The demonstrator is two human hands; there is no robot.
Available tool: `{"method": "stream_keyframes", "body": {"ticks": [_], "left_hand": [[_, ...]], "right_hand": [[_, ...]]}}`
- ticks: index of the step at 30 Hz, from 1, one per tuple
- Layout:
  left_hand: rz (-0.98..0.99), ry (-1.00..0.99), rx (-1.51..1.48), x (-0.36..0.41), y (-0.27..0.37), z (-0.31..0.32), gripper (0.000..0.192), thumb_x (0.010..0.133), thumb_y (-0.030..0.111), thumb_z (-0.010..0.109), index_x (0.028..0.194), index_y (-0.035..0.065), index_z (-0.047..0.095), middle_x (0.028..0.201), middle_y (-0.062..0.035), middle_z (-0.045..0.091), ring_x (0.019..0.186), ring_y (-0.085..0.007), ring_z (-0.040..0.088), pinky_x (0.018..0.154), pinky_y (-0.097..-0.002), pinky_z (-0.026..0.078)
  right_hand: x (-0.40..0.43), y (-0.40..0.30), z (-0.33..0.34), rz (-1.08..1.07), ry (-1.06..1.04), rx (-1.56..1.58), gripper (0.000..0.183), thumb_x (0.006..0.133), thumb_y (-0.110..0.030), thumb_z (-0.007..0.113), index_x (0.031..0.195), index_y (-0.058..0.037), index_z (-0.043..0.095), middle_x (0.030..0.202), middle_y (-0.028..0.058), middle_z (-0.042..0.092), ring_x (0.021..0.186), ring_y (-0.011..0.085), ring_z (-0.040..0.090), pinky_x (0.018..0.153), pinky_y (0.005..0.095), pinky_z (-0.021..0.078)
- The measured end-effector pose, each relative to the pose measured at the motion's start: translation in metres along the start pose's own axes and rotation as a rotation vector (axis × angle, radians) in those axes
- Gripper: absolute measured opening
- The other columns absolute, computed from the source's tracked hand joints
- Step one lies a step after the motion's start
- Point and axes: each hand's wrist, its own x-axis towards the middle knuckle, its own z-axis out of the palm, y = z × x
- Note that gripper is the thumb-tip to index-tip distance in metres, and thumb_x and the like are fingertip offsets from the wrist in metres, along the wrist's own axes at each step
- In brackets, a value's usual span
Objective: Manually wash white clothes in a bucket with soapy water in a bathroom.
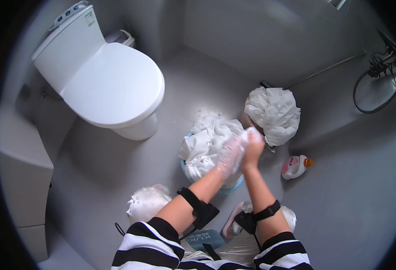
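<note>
White wet fabric (206,143) is heaped in a light-blue basin (230,190) on the floor before me. Over its right side my left hand (232,155) and my right hand (254,148) are pressed together, gripping a bunch of white cloth (251,131) between them. White suds coat much of my left hand, and motion blurs its fingers. My right hand is curled like a fist. Which part of the heap the gripped cloth joins is hidden by my hands.
A pinkish bucket (248,121) piled with white fabric (274,109) stands beyond the basin. A detergent bottle (293,167) with an orange cap sits right. The toilet (117,84) is at left, a black hose (356,98) at far right.
</note>
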Motion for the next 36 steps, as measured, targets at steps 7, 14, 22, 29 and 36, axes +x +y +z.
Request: {"method": "stream_keyframes", "body": {"ticks": [7, 14, 22, 29, 36], "left_hand": [[0.282, -0.134, 1.22, 0.039, -0.016, -0.085, 0.014, 0.084, 0.015, 0.039, 0.081, 0.0099, 0.051, 0.077, -0.0015, 0.05, 0.072, -0.0128, 0.048, 0.067, -0.0264, 0.041], [0.198, -0.048, 0.833, 0.011, 0.0, -0.016, 0.019, 0.078, 0.023, 0.046, 0.081, 0.0078, 0.056, 0.08, -0.0073, 0.055, 0.069, -0.0158, 0.051, 0.064, -0.0289, 0.042], [-0.062, 0.009, 0.246, -0.018, 0.01, 0.025, 0.02, 0.081, 0.025, 0.045, 0.084, 0.0075, 0.055, 0.079, -0.0029, 0.052, 0.072, -0.0104, 0.047, 0.066, -0.0258, 0.04], [0.026, 0.012, 0.207, 0.022, -0.019, -0.048, 0.016, 0.078, 0.024, 0.047, 0.078, 0.0106, 0.055, 0.074, -0.0038, 0.055, 0.068, -0.011, 0.05, 0.064, -0.0266, 0.042], [-0.397, -0.103, -0.308, -0.023, 0.08, 0.01, 0.031, 0.076, 0.032, 0.048, 0.089, 0.0048, 0.056, 0.083, -0.0083, 0.058, 0.075, -0.0176, 0.056, 0.07, -0.0291, 0.046]], "right_hand": [[-0.076, -0.034, 0.04, -0.343, -0.112, -0.151, 0.015, 0.075, -0.011, 0.05, 0.072, 0.0032, 0.054, 0.071, 0.0157, 0.054, 0.067, 0.026, 0.049, 0.066, 0.0344, 0.0386], [-0.031, -0.025, 0.001, 0.089, 0.01, 0.026, 0.021, 0.078, -0.013, 0.048, 0.062, 0.0002, 0.047, 0.061, 0.0015, 0.048, 0.057, 0.0126, 0.042, 0.054, 0.0287, 0.0355], [0.007, -0.02, -0.02, 0.045, -0.007, 0.195, 0.023, 0.08, -0.009, 0.043, 0.058, -0.0015, 0.042, 0.055, -0.0018, 0.039, 0.052, 0.0074, 0.033, 0.047, 0.0269, 0.0304], [-0.044, -0.03, 0.02, -0.275, -0.103, -0.08, 0.019, 0.079, -0.012, 0.046, 0.063, -0.0018, 0.045, 0.062, 0.0013, 0.043, 0.06, 0.0111, 0.04, 0.059, 0.026, 0.0352], [0.009, -0.012, -0.001, 0.185, -0.123, 0.333, 0.033, 0.087, -0.036, 0.039, 0.075, -0.0057, 0.046, 0.071, -0.0002, 0.042, 0.066, 0.01, 0.039, 0.066, 0.0243, 0.0344]]}}
